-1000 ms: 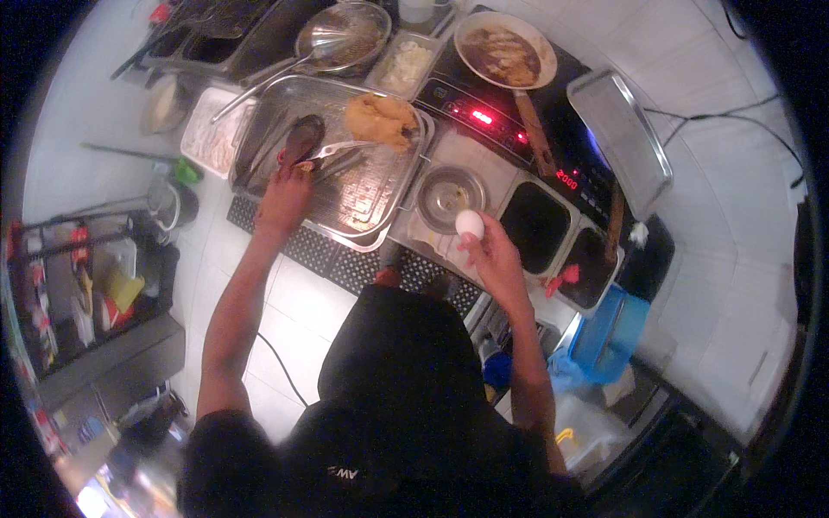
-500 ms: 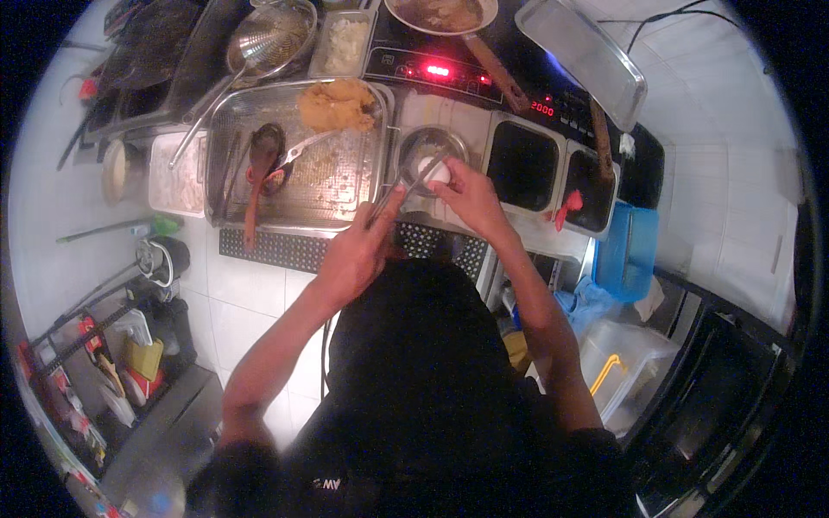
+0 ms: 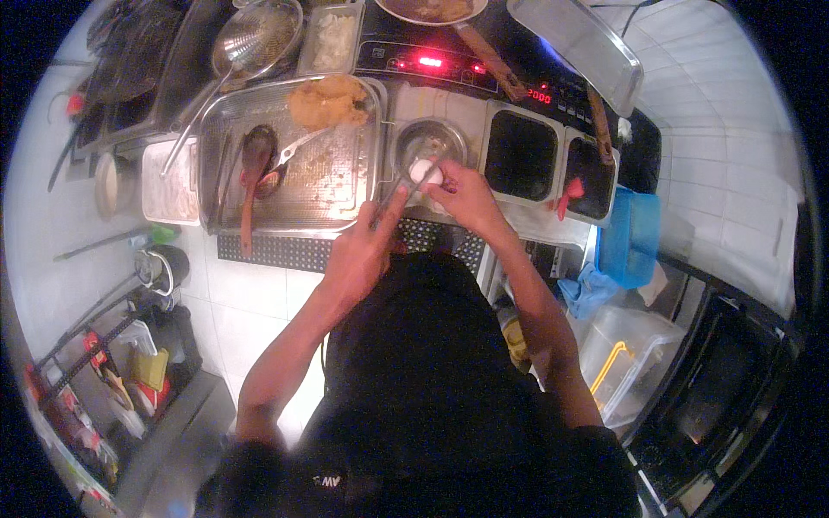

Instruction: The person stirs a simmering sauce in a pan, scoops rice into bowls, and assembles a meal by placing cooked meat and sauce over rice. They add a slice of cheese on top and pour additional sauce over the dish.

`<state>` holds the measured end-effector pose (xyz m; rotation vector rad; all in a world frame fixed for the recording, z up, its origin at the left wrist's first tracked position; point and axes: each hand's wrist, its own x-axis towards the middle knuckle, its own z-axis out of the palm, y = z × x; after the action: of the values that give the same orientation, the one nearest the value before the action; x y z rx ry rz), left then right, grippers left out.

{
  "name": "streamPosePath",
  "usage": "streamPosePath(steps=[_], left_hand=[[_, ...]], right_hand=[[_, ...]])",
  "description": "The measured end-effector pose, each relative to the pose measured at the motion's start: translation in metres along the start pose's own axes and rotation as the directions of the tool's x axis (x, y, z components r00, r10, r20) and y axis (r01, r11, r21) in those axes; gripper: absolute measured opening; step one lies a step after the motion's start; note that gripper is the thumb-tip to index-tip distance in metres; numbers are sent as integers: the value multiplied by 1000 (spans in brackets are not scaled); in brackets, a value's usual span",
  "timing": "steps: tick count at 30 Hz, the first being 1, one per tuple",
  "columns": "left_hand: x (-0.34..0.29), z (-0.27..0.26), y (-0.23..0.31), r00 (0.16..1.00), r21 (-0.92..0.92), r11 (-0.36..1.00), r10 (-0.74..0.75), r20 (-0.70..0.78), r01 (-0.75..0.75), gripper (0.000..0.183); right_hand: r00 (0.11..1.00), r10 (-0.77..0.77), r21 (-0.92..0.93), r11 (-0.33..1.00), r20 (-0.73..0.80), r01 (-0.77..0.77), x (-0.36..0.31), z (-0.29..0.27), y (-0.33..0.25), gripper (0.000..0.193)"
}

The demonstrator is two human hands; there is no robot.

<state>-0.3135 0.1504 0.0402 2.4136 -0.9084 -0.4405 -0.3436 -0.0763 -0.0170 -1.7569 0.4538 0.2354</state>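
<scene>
At the near edge of the surface, the left hand [image 3: 363, 250] pinches a thin metal utensil [image 3: 406, 192], while the right hand [image 3: 466, 194] curls closed around a white egg [image 3: 425, 173]. Both meet over the round metal bowl [image 3: 427, 142]. Farther left sits a perforated steel tray [image 3: 345, 186] with fried food [image 3: 328, 99].

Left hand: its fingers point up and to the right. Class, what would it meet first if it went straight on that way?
Most likely the white egg held by the right hand over the small steel bowl; depth is unclear. The left hand points there.
</scene>
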Motion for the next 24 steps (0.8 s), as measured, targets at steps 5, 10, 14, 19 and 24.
streamPosePath(steps=[5,10,14,19,24], left_hand=[[9,-20,-41,967,71,993,-75,-244,94,82],[16,-9,-113,952,328,897,-252,-172,296,81],[20,-17,-84,963,265,929,-223,-154,257,85],[20,-27,-12,996,44,999,-23,-87,27,86],[21,-22,5,973,-93,987,113,-203,-134,83]], right_hand=[[996,-89,94,991,-20,91,4,3,5,48],[996,-80,214,974,27,72,7,1,-7,49],[995,-103,178,979,-2,101,9,2,-11,48],[998,-54,68,996,-21,55,12,4,-11,49],[998,-65,121,990,-18,67,14,5,-7,50]])
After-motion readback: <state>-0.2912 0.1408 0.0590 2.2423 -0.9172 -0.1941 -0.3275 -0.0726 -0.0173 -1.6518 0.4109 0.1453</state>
